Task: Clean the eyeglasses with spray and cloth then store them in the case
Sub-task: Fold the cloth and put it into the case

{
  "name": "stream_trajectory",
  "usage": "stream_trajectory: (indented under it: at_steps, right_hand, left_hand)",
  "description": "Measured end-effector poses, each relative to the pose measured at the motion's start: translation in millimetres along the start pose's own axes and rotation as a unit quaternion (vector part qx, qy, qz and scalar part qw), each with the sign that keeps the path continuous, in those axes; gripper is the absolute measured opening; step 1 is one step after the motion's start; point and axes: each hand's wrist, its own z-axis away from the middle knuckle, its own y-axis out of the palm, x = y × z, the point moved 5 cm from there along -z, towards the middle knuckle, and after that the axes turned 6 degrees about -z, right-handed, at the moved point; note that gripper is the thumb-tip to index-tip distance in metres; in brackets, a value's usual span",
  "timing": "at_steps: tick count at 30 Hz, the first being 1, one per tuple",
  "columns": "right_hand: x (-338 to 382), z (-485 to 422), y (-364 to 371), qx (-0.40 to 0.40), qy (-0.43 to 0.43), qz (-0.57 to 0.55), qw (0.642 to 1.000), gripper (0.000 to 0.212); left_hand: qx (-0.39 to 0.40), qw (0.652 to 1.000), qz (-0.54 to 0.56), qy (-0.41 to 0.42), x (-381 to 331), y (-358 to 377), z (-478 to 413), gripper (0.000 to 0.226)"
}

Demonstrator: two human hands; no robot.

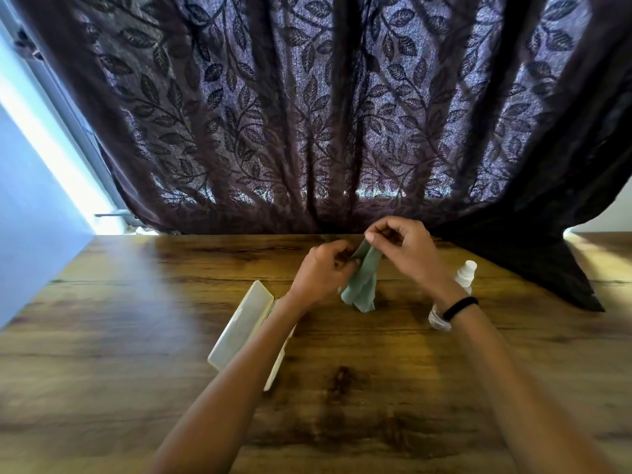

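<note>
Both my left hand [323, 268] and right hand [398, 244] pinch the green cloth [362, 282] near the bench's far edge; my right wrist could topple the spray bottle [465, 273] beside it.

Two hands, the left hand [321, 271] and the right hand [403, 248], are in view. There is one green cloth [362, 282], one open case [244, 328], one spray bottle [464, 273], one black wristband [460, 307], one wooden table [136, 336] and one patterned curtain [307, 114].

Green cloth [361, 282] held up, case [241, 328] open, spray [463, 273] upright
</note>
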Motion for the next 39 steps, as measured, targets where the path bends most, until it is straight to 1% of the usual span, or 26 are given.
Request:
stream_trajectory:
  at_steps: [2, 5, 10, 12, 14, 16, 17, 18, 19, 22, 24, 26, 28, 31, 33, 36, 39]
  right_hand:
    - [-1, -1, -3, -0.008, 0.0, -0.012, 1.0, 0.005]
    - [-5, -2, -8, -0.02, 0.003, 0.004, 1.0, 0.005]
    - [-29, -7, -17, -0.046, 0.06, 0.033, 0.997, 0.006]
    - [-35, -7, -22, -0.068, 0.08, 0.016, 0.994, 0.006]
    - [-34, -4, -26, -0.098, 0.094, -0.023, 0.991, 0.005]
    - [-31, 3, -26, -0.106, 0.103, -0.062, 0.987, 0.005]
    - [-31, 8, -24, -0.096, 0.111, -0.073, 0.986, 0.005]
    - [-35, 15, -21, -0.079, 0.126, -0.074, 0.986, 0.005]
    - [-39, 23, -16, -0.056, 0.147, -0.069, 0.985, 0.005]
    - [-58, 51, -1, 0.039, 0.224, -0.006, 0.974, 0.012]
    - [-69, 66, 8, 0.109, 0.259, 0.054, 0.958, 0.017]
    - [-76, 77, 12, 0.151, 0.273, 0.098, 0.945, 0.015]
    - [-78, 84, 11, 0.175, 0.278, 0.122, 0.936, 0.011]
    - [-78, 89, 13, 0.241, 0.287, 0.158, 0.913, 0.023]
    - [-78, 89, 14, 0.263, 0.282, 0.179, 0.905, 0.023]
    - [-77, 83, 14, 0.232, 0.267, 0.193, 0.915, 0.018]
    - [-79, 70, 13, 0.181, 0.26, 0.18, 0.931, 0.016]
  left_hand:
    - [0.009, 0.999, -0.039, -0.021, 6, 0, 0, 0.012]
    - [0.007, 0.996, -0.068, -0.055, 16, -6, -3, 0.018]
    - [-0.023, 0.991, -0.094, -0.089, 29, -27, -19, 0.018]
    - [-0.044, 0.991, -0.095, -0.084, 25, -38, -27, 0.019]
    - [-0.077, 0.992, -0.08, -0.062, 17, -49, -30, 0.018]
    - [-0.08, 0.994, -0.066, -0.031, 8, -54, -24, 0.017]
    - [-0.058, 0.996, -0.068, -0.016, 6, -53, -19, 0.017]
    - [-0.018, 0.996, -0.082, -0.003, 5, -48, -14, 0.017]
    - [0.039, 0.994, -0.106, 0.005, 6, -40, -6, 0.018]
    - [0.213, 0.959, -0.185, 0.016, 15, -12, 18, 0.018]
    - [0.287, 0.935, -0.21, 0.007, 20, 2, 34, 0.02]
    - [0.335, 0.916, -0.221, 0.01, 24, 13, 44, 0.021]
    - [0.351, 0.909, -0.224, 0.02, 26, 19, 48, 0.02]
    - [0.355, 0.909, -0.216, 0.029, 24, 21, 48, 0.02]
    - [0.365, 0.908, -0.206, 0.025, 22, 22, 46, 0.022]
    - [0.381, 0.908, -0.177, 0.006, 22, 23, 41, 0.023]
    - [0.354, 0.92, -0.166, -0.009, 26, 22, 30, 0.022]
